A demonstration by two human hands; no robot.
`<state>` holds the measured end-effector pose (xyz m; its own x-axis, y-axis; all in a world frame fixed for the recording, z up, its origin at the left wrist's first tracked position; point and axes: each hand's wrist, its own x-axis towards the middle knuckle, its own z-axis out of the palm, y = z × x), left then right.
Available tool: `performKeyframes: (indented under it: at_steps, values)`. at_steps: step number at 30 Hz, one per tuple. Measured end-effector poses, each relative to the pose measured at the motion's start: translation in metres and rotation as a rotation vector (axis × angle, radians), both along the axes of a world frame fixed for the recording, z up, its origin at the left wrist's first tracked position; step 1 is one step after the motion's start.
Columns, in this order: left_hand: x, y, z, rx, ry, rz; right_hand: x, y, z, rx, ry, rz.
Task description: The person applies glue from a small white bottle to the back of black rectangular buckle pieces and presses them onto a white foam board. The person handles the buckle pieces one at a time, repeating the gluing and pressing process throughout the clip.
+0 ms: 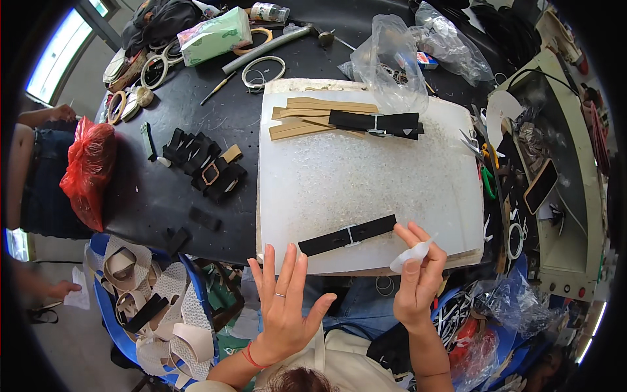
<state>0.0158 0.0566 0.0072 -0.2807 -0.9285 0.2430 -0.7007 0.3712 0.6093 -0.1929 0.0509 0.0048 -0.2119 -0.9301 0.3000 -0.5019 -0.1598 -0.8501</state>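
A black strap (323, 244) with a silver buckle (353, 235) across its middle lies slantwise near the front of a white board (366, 176). My left hand (284, 313) is open beside the board's front edge, palm down with fingers spread, close to the strap's left end and holding nothing. My right hand (421, 281) pinches a crumpled white tissue (413, 256) between thumb and fingers, just off the strap's right end. Farther back on the board lie several tan strips (304, 130) and a bundle of black straps (405, 123) with silver buckles.
Black straps (202, 160) are heaped left of the board, near a red plastic bag (90, 170). Blue bins (108, 313) flank me, the left full of pale straps. Scissors (480, 153) lie right; a hammer (320, 38) and tape rolls lie behind. Another person (49, 183) stands at left.
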Motion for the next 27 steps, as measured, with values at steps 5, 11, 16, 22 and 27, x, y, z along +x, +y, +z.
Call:
performKeyframes:
  at_steps: [5,11,16,22,27]
  values:
    - [0.002,0.001,0.001,0.009,0.008,0.007,0.000,-0.002,-0.002,0.055,-0.021,-0.052]
    - [-0.002,0.000,0.004,-0.034,0.018,-0.016,-0.003,-0.002,-0.009,-0.132,0.107,0.035]
    - [-0.012,-0.021,0.016,-0.173,0.053,-0.131,0.006,-0.016,0.003,-0.234,0.163,0.279]
    - [-0.022,-0.050,0.005,-0.190,0.253,-0.124,0.005,-0.024,-0.001,-0.144,-0.003,0.320]
    - [-0.015,-0.062,0.001,-0.128,0.230,-0.168,0.001,-0.025,-0.001,-0.087,0.039,0.322]
